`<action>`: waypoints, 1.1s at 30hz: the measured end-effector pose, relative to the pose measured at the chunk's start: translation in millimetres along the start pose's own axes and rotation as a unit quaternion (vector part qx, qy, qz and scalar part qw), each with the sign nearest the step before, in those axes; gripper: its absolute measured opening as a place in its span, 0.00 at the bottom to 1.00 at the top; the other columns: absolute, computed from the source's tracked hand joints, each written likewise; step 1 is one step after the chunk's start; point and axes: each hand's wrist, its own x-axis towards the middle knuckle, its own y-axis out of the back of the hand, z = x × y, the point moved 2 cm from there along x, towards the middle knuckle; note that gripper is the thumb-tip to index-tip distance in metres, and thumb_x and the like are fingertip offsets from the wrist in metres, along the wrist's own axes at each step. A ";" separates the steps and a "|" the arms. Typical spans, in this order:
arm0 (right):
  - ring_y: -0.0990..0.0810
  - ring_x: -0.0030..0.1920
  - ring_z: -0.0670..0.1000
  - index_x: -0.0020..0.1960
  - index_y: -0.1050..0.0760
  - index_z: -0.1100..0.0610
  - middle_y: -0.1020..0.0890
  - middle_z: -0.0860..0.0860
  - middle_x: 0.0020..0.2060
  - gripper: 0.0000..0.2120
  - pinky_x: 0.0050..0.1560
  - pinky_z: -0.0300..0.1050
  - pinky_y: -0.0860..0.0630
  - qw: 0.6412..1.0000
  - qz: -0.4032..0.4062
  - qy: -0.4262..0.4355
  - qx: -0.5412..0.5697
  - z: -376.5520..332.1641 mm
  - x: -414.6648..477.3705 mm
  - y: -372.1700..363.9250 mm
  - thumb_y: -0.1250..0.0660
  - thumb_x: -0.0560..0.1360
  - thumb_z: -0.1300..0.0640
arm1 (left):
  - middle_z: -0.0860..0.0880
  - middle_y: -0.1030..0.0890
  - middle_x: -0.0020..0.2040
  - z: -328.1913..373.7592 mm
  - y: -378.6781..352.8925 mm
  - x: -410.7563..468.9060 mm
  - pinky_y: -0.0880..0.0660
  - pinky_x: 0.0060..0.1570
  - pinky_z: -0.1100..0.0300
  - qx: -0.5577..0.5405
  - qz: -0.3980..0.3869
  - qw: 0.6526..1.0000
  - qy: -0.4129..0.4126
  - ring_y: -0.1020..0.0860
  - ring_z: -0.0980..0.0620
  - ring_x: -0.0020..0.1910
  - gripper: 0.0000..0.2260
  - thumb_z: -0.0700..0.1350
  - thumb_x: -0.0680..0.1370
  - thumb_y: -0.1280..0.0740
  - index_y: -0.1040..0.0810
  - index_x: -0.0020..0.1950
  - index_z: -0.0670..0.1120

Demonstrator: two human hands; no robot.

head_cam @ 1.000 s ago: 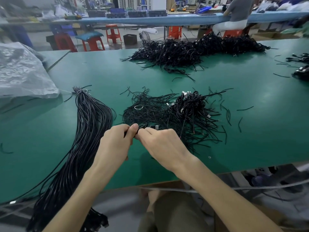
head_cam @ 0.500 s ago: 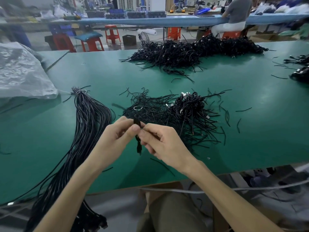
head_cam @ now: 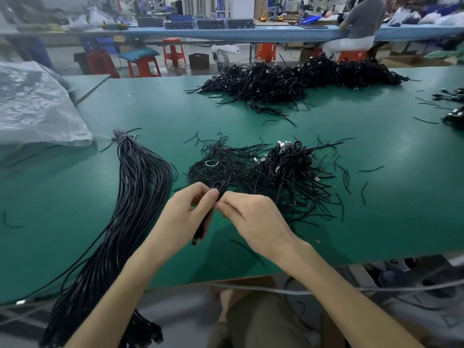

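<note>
While both hands meet above the near edge of the desk [head_cam: 62, 202], the left hand [head_cam: 185, 217] pinches a short folded black cable [head_cam: 218, 187] between thumb and forefinger. The right hand [head_cam: 253, 222] closes its fingertips on the same cable just beside it, probably to keep the small loop on top from springing open while it is bound. The cable's lower end hangs down past the left palm toward the desk. Just behind the hands lies a loose heap of thin tie wires [head_cam: 223, 164], touching a mound of coiled cables [head_cam: 288, 167], both within easy reach. A long bundle of straight cables [head_cam: 135, 197] runs off the near edge at the left. A plastic bag [head_cam: 32, 104] sits at the far left, and a bigger cable pile [head_cam: 288, 81] sits along the far edge. Nothing blocks the hands, though stray wire scraps [head_cam: 247, 249] lie beneath them.
</note>
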 end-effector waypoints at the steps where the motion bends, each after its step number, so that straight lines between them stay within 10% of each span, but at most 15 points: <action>1: 0.23 0.34 0.55 0.45 0.23 0.57 0.22 0.49 0.35 0.11 0.33 0.56 0.25 0.996 0.020 0.041 -0.071 -2.2 -0.5 -0.1 0.36 0.84 0.54 | 0.46 0.25 0.27 -1.5 -0.3 2.1 0.33 0.20 0.60 -0.012 -0.007 0.999 0.032 0.27 0.46 0.21 0.15 0.47 0.85 0.37 0.26 0.41 0.42; 7: 0.21 0.30 0.50 0.41 0.23 0.55 0.24 0.47 0.32 0.13 0.25 0.46 0.28 0.955 0.102 0.140 -0.241 -4.5 -1.7 -2.5 0.34 0.82 0.52 | 0.49 0.26 0.27 -2.2 6.6 12.1 0.33 0.23 0.61 -0.001 -0.058 0.993 0.107 0.30 0.47 0.21 0.19 0.48 0.85 0.38 0.27 0.37 0.41; 14: 0.29 0.67 0.57 0.70 0.27 0.55 0.26 0.54 0.68 0.26 0.65 0.54 0.30 0.950 0.035 0.072 -0.302 1.9 0.3 3.9 0.26 0.74 0.54 | 0.53 0.31 0.25 1.5 8.8 18.5 0.36 0.28 0.60 0.087 -0.108 0.989 0.043 0.34 0.53 0.25 0.12 0.51 0.83 0.34 0.17 0.42 0.51; 22: 0.19 0.48 0.49 0.60 0.21 0.54 0.18 0.47 0.52 0.11 0.51 0.41 0.23 0.989 -0.016 -0.089 -0.120 26.9 16.2 28.2 0.31 0.80 0.51 | 0.52 0.15 0.42 -10.6 36.2 14.0 0.23 0.36 0.56 0.079 -0.006 0.990 0.113 0.17 0.53 0.36 0.14 0.55 0.84 0.38 0.20 0.54 0.46; 28: 0.22 0.57 0.56 0.65 0.24 0.61 0.19 0.57 0.59 0.16 0.59 0.51 0.25 0.949 0.108 -0.289 -0.070 96.5 46.4 68.5 0.32 0.81 0.54 | 0.41 0.28 0.62 -51.4 73.7 -2.3 0.28 0.58 0.51 0.515 0.058 0.818 0.247 0.30 0.41 0.63 0.19 0.57 0.83 0.38 0.30 0.60 0.41; 33: 0.37 0.73 0.62 0.79 0.42 0.65 0.34 0.63 0.73 0.32 0.73 0.57 0.37 0.930 0.048 -0.285 -0.228 106.3 37.7 49.2 0.32 0.81 0.56 | 0.47 0.26 0.53 -56.6 73.9 -1.6 0.30 0.45 0.55 0.553 0.054 0.804 0.214 0.23 0.44 0.54 0.13 0.54 0.84 0.36 0.34 0.53 0.45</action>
